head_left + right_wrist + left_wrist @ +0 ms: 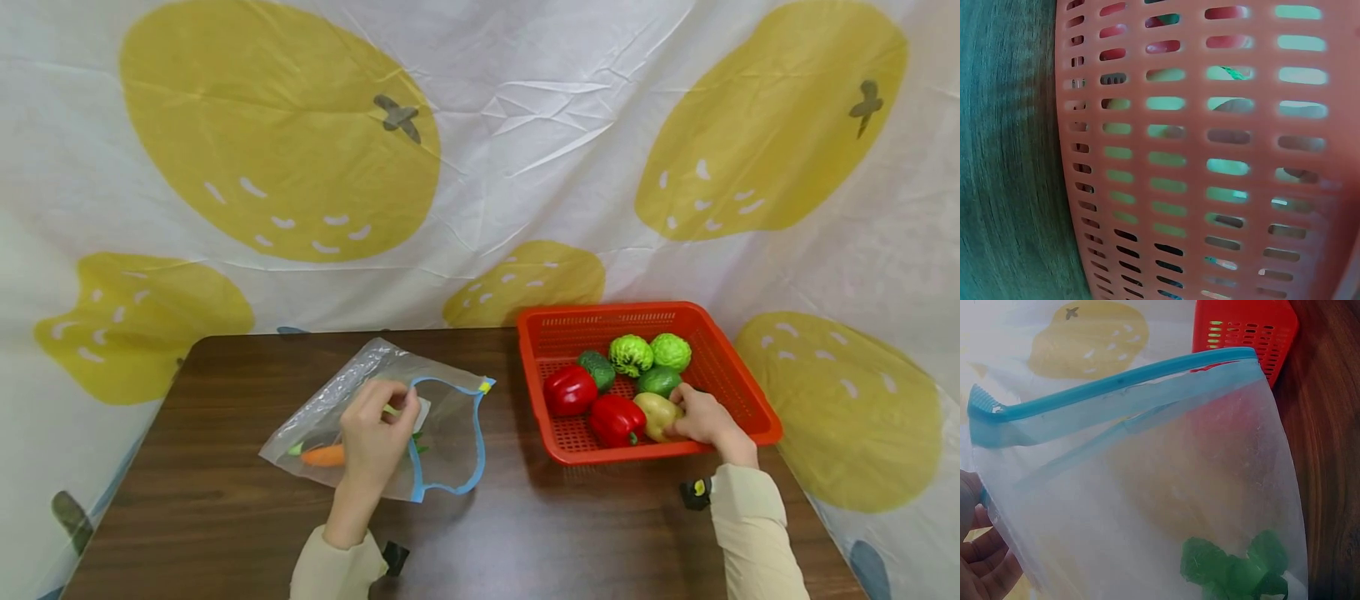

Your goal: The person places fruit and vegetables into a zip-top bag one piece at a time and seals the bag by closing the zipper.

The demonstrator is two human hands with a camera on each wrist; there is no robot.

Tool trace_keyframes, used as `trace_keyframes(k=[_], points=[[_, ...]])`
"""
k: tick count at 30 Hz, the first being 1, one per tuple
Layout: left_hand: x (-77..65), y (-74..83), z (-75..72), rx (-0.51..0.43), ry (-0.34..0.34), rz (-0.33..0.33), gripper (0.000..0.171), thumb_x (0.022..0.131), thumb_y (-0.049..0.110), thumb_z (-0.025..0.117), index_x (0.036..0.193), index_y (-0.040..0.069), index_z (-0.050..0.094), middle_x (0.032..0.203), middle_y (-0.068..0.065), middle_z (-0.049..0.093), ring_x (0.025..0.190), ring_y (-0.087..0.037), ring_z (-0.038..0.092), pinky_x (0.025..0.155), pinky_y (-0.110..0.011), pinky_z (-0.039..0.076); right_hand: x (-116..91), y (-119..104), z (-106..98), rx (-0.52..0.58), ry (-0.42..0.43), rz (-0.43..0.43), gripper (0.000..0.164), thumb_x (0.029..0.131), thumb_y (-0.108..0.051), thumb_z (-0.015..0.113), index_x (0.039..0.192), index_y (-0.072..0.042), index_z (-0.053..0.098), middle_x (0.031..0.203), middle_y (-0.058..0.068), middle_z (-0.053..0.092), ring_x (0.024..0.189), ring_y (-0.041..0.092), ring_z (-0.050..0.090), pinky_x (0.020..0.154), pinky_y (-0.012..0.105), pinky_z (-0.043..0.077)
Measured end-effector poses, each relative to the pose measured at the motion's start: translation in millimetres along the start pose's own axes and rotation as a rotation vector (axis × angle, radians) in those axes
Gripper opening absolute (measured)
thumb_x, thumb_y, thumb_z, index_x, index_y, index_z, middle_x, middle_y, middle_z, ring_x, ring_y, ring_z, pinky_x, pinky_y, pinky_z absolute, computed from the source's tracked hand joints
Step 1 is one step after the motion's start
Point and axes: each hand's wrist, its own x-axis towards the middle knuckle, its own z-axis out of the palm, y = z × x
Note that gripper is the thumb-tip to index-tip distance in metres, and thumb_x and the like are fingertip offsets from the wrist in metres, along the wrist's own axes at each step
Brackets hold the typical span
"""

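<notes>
Inside the red basket (pixel 600 457), near its front rim, the right hand (pixel 705 414) grips a lumpy, pale yellow vegetable (pixel 656 417), long axis indeterminable behind the fingers. The left hand (pixel 379 427) pinches a clear zip bag (pixel 453 423), blue-edged mouth pointing right, toward the basket.

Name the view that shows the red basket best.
The head view: it shows the red basket nearly whole, rim and inside. The left wrist view catches only part of it, beyond the clear bag and cut off at the top; the right wrist view shows just its slotted wall, close up.
</notes>
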Motion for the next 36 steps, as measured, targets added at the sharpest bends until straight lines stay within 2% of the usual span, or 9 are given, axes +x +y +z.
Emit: trace_keyframes(k=[4, 12, 18, 23, 29, 36], points=[[-0.6, 0.3, -0.7, -0.004, -0.008, -0.005, 0.008, 0.072, -0.007, 0.064, 0.069, 0.001, 0.062, 0.068, -0.008, 0.057, 0.06, -0.016, 0.056, 0.043, -0.017, 0.045, -0.6, -1.2, 1.7, 0.026, 0.075, -0.016, 0.042, 0.068, -0.014, 0.074, 0.099, 0.0, 0.05, 0.082, 0.013, 0.057, 0.072, 0.027, 0.052, 0.064, 0.038, 0.043], [-1.8, -0.7, -0.7, 0.001, -0.012, 0.002, 0.007, 0.074, -0.003, 0.064, 0.069, 0.0, 0.061, 0.067, -0.008, 0.056, 0.06, -0.016, 0.056, 0.043, -0.016, 0.044, -7.2, -7.7, 1.3, 0.141, 0.327, -0.031, 0.043, 0.074, -0.015, 0.073, 0.106, 0.005, 0.052, 0.096, 0.021, 0.057, 0.082, 0.031, 0.052, 0.069, 0.04, 0.041], [-1.6, -0.6, -0.5, 0.003, -0.014, -0.001, 0.007, 0.074, -0.003, 0.064, 0.069, 0.0, 0.061, 0.067, -0.008, 0.056, 0.06, -0.017, 0.056, 0.043, -0.017, 0.045, -13.6, -26.9, 0.4, 0.183, 0.445, -0.076, 0.045, 0.071, -0.01, 0.075, 0.108, 0.004, 0.053, 0.094, 0.019, 0.054, 0.081, 0.028, 0.049, 0.067, 0.037, 0.039], [-1.2, -0.1, -0.5, 0.001, -0.004, -0.003, 0.008, 0.073, -0.007, 0.064, 0.069, 0.0, 0.061, 0.067, -0.009, 0.057, 0.059, -0.017, 0.056, 0.042, -0.018, 0.045, -16.5, -53.8, -1.2, 0.229, 0.457, -0.155, 0.047, 0.07, -0.005, 0.075, 0.111, 0.003, 0.053, 0.096, 0.016, 0.056, 0.084, 0.024, 0.05, 0.067, 0.032, 0.042], [-1.8, -0.5, -0.5, -0.004, 0.001, -0.015, 0.007, 0.073, -0.004, 0.063, 0.069, 0.0, 0.061, 0.067, -0.008, 0.057, 0.059, -0.018, 0.056, 0.043, -0.017, 0.044, -18.5, -93.5, 4.3, 0.275, 0.456, -0.298, 0.05, 0.067, -0.004, 0.077, 0.112, -0.001, 0.056, 0.099, 0.01, 0.058, 0.087, 0.015, 0.049, 0.066, 0.027, 0.044], [-1.0, -1.6, 0.1, -0.004, 0.001, -0.005, 0.008, 0.072, -0.007, 0.064, 0.07, 0.0, 0.062, 0.069, -0.009, 0.058, 0.06, -0.017, 0.057, 0.044, -0.016, 0.045, -23.6, -144.1, 18.0, 0.365, 0.389, -0.467, 0.051, 0.065, -0.003, 0.079, 0.111, -0.006, 0.056, 0.103, 0.004, 0.057, 0.089, 0.014, 0.051, 0.069, 0.025, 0.048]])
